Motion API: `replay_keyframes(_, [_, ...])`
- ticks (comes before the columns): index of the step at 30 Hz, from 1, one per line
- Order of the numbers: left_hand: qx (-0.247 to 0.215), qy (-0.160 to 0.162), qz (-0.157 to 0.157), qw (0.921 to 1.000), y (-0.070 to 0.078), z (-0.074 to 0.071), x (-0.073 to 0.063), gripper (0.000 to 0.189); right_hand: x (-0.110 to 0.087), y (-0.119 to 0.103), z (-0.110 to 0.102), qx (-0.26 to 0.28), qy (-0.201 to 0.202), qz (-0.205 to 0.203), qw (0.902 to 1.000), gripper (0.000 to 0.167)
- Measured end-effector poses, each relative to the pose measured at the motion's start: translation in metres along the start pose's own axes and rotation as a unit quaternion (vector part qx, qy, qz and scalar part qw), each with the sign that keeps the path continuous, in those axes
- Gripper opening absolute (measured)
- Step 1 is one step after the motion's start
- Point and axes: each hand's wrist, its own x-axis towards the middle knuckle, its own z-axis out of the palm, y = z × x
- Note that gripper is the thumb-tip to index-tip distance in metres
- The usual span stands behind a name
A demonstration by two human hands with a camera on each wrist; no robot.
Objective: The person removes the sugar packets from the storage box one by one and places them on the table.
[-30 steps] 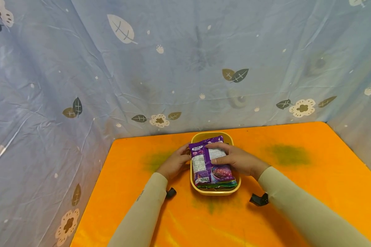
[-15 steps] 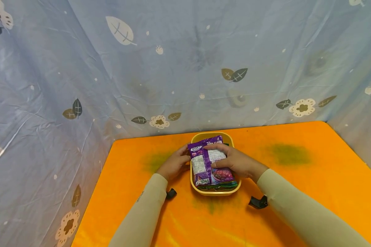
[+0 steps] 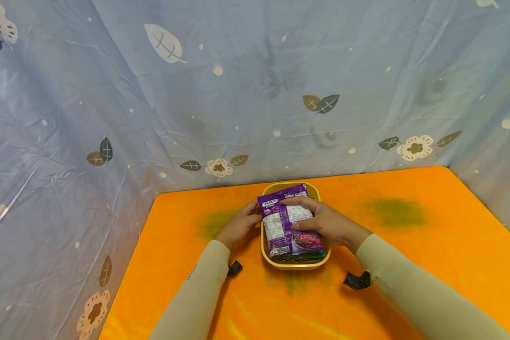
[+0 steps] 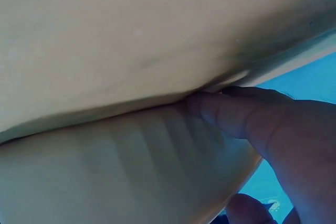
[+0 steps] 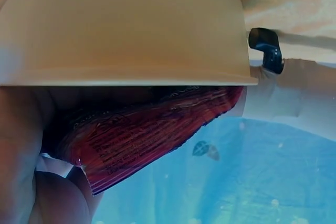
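A purple candy packet (image 3: 285, 222) printed "FOX'S" lies at the top of a pale yellow plastic tub (image 3: 296, 266). My right hand (image 3: 318, 218) rests across its upper right part, index finger and thumb stretched over the wrapper. In the right wrist view the packet (image 5: 152, 135) stands out past the rim, with fingers against it at the left. At the tub's left side my left hand (image 3: 240, 225) touches the wall; in the left wrist view a fingertip meets the tub (image 4: 105, 171) just beneath its rim. Green wrapping (image 3: 301, 257) shows beneath the purple packet.
The tub stands near the back edge of an orange table (image 3: 187, 226) with greenish stains. Behind it and at both sides hangs a pale blue curtain (image 3: 255, 94) with leaf and flower prints. Black strap ends (image 3: 357, 280) stick out at the sleeves.
My right hand and the purple packet have shifted very slightly, first left, then a little back. The left hand stays at the tub's side, and the tub has barely moved.
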Motion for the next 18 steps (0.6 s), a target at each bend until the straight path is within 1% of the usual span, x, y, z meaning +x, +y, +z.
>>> replay_keyframes(6, [-0.004, 0.003, 0.001, 1.0, 0.002, 0.001, -0.002, 0.073, -0.004, -0.002, -0.006, 0.025, -0.006, -0.004, 0.9997, 0.065])
replay_keyframes(11, [-0.012, 0.002, 0.001, 0.9999, 0.004, 0.002, -0.004, 0.073, -0.009, -0.007, -0.014, 0.029, 0.015, -0.002, 0.9995, 0.066])
replay_keyframes(18, [-0.019, -0.003, -0.005, 0.9998, 0.003, 0.001, -0.001, 0.072, -0.016, -0.012, -0.028, 0.034, 0.036, -0.021, 0.9986, 0.063])
